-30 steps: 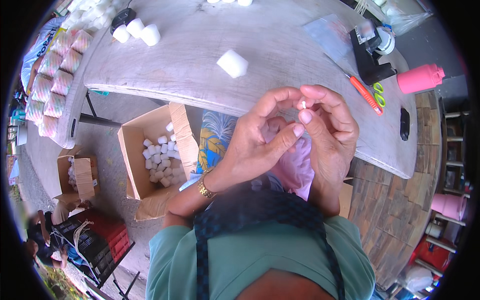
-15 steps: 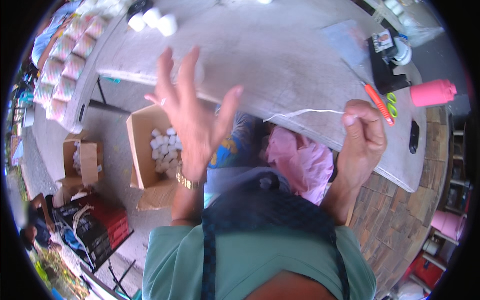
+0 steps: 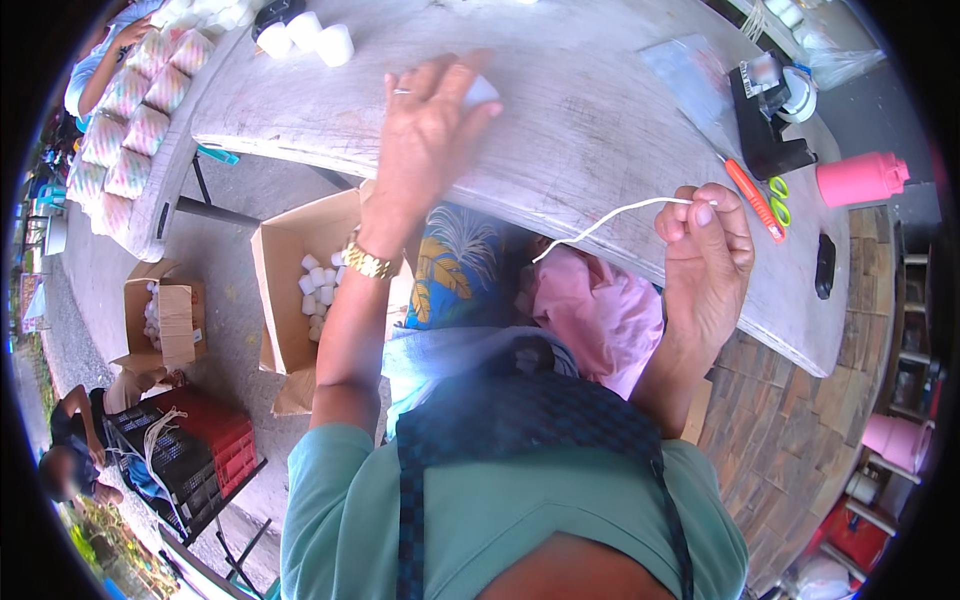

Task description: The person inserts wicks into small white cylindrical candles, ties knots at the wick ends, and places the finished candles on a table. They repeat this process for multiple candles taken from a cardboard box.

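On the table, my left hand point(image 3: 432, 125) reaches forward, its fingers slightly blurred. They close around a small white cup-shaped piece point(image 3: 482, 92) that shows between thumb and fingertips. My right hand point(image 3: 708, 240), near the table's front edge, pinches one end of a thin white cord point(image 3: 610, 216) between thumb and finger. The cord's free end hangs out to the left, over the table edge. Similar white cup-shaped pieces point(image 3: 334, 46) stand at the far left of the table.
On the right of the table point(image 3: 580, 110) lie an orange-handled tool point(image 3: 752, 198), green-handled scissors point(image 3: 780, 203), a black tape dispenser point(image 3: 765, 130) and a pink bottle point(image 3: 862, 180). Below left, a cardboard box point(image 3: 285, 260) holds white pieces. Filled bags point(image 3: 125, 135) line the left; a person's arm point(image 3: 98, 85) is beyond.
My left hand, spread open before, has moved right and forward and closed around the white piece. My right hand still pinches the cord, slightly raised and turned.
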Demonstrator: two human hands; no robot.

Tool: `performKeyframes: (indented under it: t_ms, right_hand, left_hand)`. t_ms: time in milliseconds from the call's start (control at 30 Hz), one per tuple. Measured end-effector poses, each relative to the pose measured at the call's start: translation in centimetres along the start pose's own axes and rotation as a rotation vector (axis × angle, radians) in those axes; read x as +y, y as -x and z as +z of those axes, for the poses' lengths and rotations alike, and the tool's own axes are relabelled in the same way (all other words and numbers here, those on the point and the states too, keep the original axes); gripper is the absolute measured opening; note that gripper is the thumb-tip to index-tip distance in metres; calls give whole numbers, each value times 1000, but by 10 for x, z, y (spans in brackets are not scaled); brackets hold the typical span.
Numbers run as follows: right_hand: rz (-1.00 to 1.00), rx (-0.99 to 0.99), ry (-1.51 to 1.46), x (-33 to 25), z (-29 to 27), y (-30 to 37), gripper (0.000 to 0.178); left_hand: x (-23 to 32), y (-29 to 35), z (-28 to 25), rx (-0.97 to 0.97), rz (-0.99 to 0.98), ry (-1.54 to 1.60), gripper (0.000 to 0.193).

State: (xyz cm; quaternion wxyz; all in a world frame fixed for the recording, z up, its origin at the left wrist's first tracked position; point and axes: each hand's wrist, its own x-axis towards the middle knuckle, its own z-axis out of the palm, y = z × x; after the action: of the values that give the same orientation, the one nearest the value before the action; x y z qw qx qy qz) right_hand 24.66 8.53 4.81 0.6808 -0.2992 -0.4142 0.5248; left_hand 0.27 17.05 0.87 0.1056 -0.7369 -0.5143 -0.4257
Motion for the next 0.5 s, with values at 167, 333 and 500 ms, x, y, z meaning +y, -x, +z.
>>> performKeyframes:
  t_ms: [167, 333, 500]
  right_hand:
    - [26, 70, 22, -1, -3, 6, 10]
    - [13, 26, 4, 4, -5, 4, 10]
    - [20, 48, 53, 7, -1, 5, 10]
  left_hand:
    - [6, -1, 8, -90, -134, 152, 41]
    - [0, 4, 3, -46, -127, -55, 55]
    - [-3, 7, -6, -111, -171, 24, 61]
